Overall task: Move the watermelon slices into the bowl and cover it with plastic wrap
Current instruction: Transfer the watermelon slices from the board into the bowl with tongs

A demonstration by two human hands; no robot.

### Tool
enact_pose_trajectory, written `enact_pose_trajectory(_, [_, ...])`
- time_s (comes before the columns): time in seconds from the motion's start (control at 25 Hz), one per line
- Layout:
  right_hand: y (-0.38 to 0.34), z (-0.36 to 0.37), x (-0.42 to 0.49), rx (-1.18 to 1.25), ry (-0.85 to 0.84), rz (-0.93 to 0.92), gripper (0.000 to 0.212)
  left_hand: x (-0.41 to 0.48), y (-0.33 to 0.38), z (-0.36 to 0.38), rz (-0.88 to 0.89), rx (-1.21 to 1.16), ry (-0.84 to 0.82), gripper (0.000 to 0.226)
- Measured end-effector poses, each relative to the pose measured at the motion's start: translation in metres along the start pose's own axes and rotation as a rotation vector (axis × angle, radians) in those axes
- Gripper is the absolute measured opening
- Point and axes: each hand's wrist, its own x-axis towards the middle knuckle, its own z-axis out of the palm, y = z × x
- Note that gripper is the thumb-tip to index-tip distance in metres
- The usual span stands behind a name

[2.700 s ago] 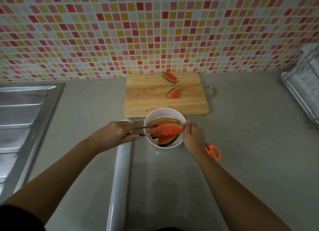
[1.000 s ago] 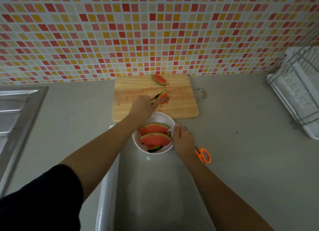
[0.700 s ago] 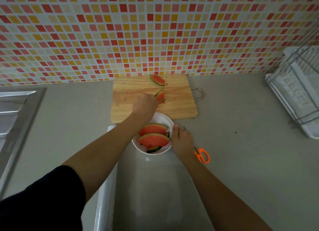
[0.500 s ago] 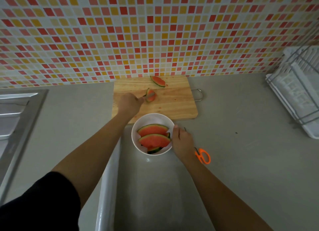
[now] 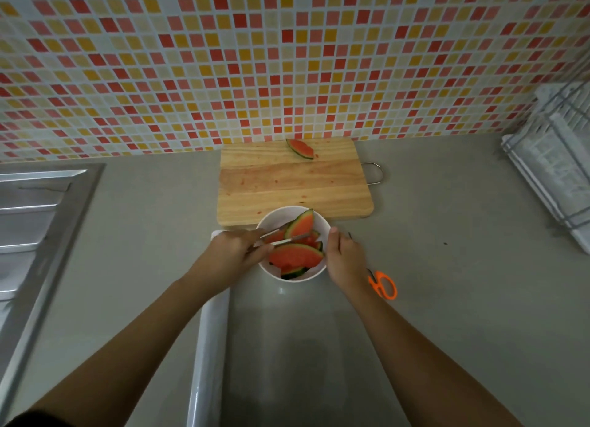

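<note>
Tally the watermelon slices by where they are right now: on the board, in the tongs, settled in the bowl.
On cutting board: 1
In tongs, over bowl: 1
Settled in bowl: at least 3, overlapping; exact count unclear
Total: at least 5

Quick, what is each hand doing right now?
Left hand: closed on tongs gripping a watermelon slice over the bowl.
Right hand: steadying the bowl's rim.

Wood, steel and gloss
Pale wooden board (image 5: 295, 187) stained with juice; matt grey desk (image 5: 447, 299); shiny metal tongs (image 5: 281, 237); glossy white bowl (image 5: 322, 225); brushed steel sink (image 5: 35, 222).
</note>
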Motion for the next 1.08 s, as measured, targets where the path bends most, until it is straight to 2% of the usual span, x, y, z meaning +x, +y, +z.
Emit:
enact_pose_trajectory(0.12, [-0.001, -0.002, 0.001, -0.021, -0.01, -0.008, 0.046, 0.013, 0.008, 0.001, -0.061, 0.147, -0.075, 0.038])
enact_pose_trajectory(0.2, [-0.002, -0.003, 0.001, -0.015, -0.009, -0.009, 0.045, 0.019, 0.005, -0.017, -0.043, 0.19, -0.118, 0.034])
enact_pose_trajectory(0.4, [-0.002, -0.003, -0.001, -0.022, 0.01, -0.029, 0.047, 0.054, -0.012, -0.06, 0.041, 0.107, 0.044, 0.025])
enact_pose_trajectory(0.48, [-0.002, -0.002, -0.001, -0.066, -0.002, -0.044, 0.046, 0.09, -0.019, -0.052, -0.044, 0.094, 0.109, 0.029])
enact_pose_trajectory(0.56, [0.001, -0.002, 0.0, -0.058, -0.018, -0.026, 0.041, 0.125, -0.024, -0.033, -0.197, 0.04, 0.107, 0.036])
enact_pose_trajectory(0.64, [0.004, -0.004, 0.001, -0.013, -0.086, 0.021, 0.038, 0.152, -0.027, -0.008, -0.276, 0.026, 0.099, 0.039])
enact_pose_trajectory(0.76, [0.008, -0.006, 0.003, -0.031, -0.143, 0.042, 0.034, 0.184, -0.027, 0.019, -0.182, 0.133, 0.09, 0.037])
enact_pose_trajectory(0.88, [0.007, -0.002, 0.0, -0.153, -0.086, -0.077, 0.031, 0.205, -0.03, 0.025, -0.155, 0.29, -0.014, 0.041])
enact_pose_trajectory(1.0, [0.003, -0.002, -0.001, -0.047, 0.009, -0.054, 0.036, 0.193, -0.039, 0.023, -0.159, 0.339, -0.061, 0.042])
enact_pose_trajectory(1.08, [0.001, -0.001, -0.002, -0.001, 0.013, -0.015, 0.038, 0.168, -0.047, 0.015, -0.159, 0.335, -0.043, 0.042])
